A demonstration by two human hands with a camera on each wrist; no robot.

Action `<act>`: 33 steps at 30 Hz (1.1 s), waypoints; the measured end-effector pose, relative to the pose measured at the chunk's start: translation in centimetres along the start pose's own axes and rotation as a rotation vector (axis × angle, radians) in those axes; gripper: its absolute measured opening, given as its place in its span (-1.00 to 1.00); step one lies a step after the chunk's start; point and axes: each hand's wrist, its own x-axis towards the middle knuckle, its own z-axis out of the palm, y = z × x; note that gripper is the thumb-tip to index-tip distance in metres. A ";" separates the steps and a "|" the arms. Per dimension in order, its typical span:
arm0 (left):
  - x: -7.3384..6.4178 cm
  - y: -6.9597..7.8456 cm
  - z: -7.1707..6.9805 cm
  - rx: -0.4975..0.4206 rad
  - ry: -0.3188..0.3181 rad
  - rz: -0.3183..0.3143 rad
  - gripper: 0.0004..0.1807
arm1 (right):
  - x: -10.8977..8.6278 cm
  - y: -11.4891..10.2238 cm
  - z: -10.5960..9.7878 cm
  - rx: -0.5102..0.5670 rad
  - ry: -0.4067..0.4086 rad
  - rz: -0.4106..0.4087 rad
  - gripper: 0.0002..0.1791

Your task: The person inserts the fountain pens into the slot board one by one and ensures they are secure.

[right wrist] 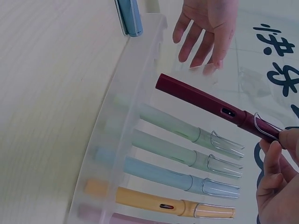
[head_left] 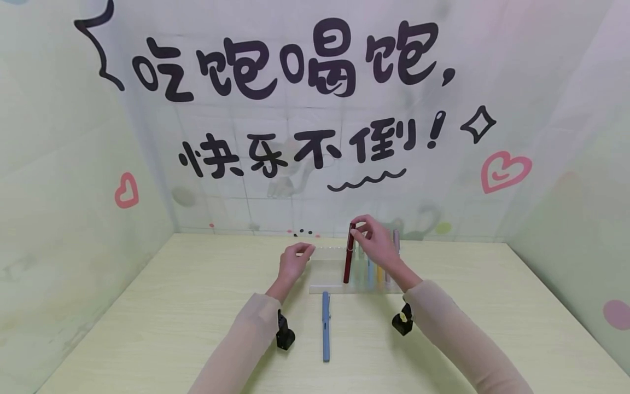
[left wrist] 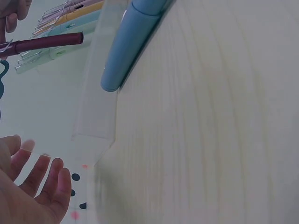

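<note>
My right hand (head_left: pixel 375 241) pinches a dark red pen (right wrist: pixel 201 99) by its clipped cap end. The pen hangs nearly upright, its lower end in front of the clear pen stand (head_left: pixel 327 289). With thumb and fingertips my left hand (head_left: pixel 294 264) grips the upper left edge of the stand. Two pale green pens, a light blue pen (right wrist: pixel 159 175) and an orange pen (right wrist: pixel 154 201) stand side by side in the rack, with mauve ones past them. A blue pen (head_left: pixel 326 328) with a clip lies on the table just in front of the stand.
The pale wooden table (head_left: pixel 162 328) runs back to a printed cloth wall (head_left: pixel 275 208) with black lettering, close behind the stand. Cloth walls also border both sides. A black wrist camera (head_left: pixel 284 331) sticks out under the left sleeve, another (head_left: pixel 402 323) under the right.
</note>
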 end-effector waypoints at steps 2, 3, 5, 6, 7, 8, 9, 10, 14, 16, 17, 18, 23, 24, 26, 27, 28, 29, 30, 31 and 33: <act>0.0 0.0 0.0 -0.002 0.000 0.001 -0.74 | 0.0 0.0 0.0 0.007 0.013 -0.002 -0.80; 0.0 0.0 0.0 -0.002 -0.001 0.003 -0.75 | 0.0 0.0 0.0 0.012 0.020 -0.006 -0.80; 0.0 -0.1 0.0 -0.003 0.001 0.005 -0.75 | 0.0 0.2 0.1 0.016 0.035 -0.014 -0.82; 0.0 -0.1 0.0 -0.006 0.002 0.003 -0.74 | 0.0 0.2 0.2 0.014 0.043 -0.021 -0.82; 0.0 -0.1 0.0 -0.005 0.002 0.005 -0.74 | 0.0 0.3 0.2 0.013 0.048 -0.030 -0.82; 0.0 -0.1 0.0 -0.003 0.003 0.008 -0.74 | 0.0 0.4 0.3 0.011 0.055 -0.041 -0.83; 0.0 -0.1 0.0 -0.004 0.004 0.006 -0.74 | 0.0 0.5 0.4 0.007 0.062 -0.049 -0.83; 0.0 -0.1 0.0 -0.006 0.004 0.003 -0.74 | 0.0 0.6 0.4 0.004 0.070 -0.059 -0.83; 0.0 -0.1 0.0 -0.008 0.001 0.003 -0.74 | 0.0 0.9 0.8 -0.008 0.094 -0.103 -0.83; 0.0 0.0 0.0 -0.008 0.000 0.003 -0.74 | 0.0 1.0 0.9 -0.009 0.096 -0.107 -0.83; 0.0 -0.1 0.0 -0.004 -0.001 0.008 -0.74 | -0.1 1.1 1.0 -0.012 0.095 -0.107 -0.83; 0.0 -0.1 0.0 -0.003 -0.002 0.006 -0.74 | -0.1 1.1 1.1 -0.011 0.093 -0.104 -0.83; 0.0 0.0 0.0 0.005 -0.003 -0.002 -0.74 | -0.3 1.2 1.5 -0.016 0.072 -0.079 -0.82; 0.0 0.0 0.1 0.004 -0.001 -0.006 -0.74 | -0.3 1.2 1.5 -0.011 0.068 -0.074 -0.82; 0.0 0.1 0.0 0.005 0.000 -0.006 -0.75 | -0.4 1.1 1.6 -0.007 0.060 -0.074 -0.82; 0.0 0.1 0.0 0.006 -0.001 -0.004 -0.75 | -0.5 1.1 1.7 -0.003 0.056 -0.075 -0.81; 0.0 0.1 0.0 0.007 -0.001 -0.002 -0.74 | -0.5 1.1 1.7 -0.006 0.055 -0.078 -0.82; 0.0 0.1 0.0 0.006 -0.002 -0.002 -0.74 | -0.5 1.1 1.8 -0.011 0.057 -0.078 -0.82; 0.0 0.1 0.0 0.005 -0.003 -0.002 -0.73 | -0.6 1.2 1.8 -0.018 0.057 -0.082 -0.83; -0.1 0.2 0.0 0.003 -0.003 -0.001 -0.73 | -0.6 1.2 1.9 -0.027 0.056 -0.086 -0.83; -0.1 0.2 0.0 -0.002 -0.001 0.005 -0.73 | -0.7 1.2 1.9 -0.047 0.048 -0.089 -0.84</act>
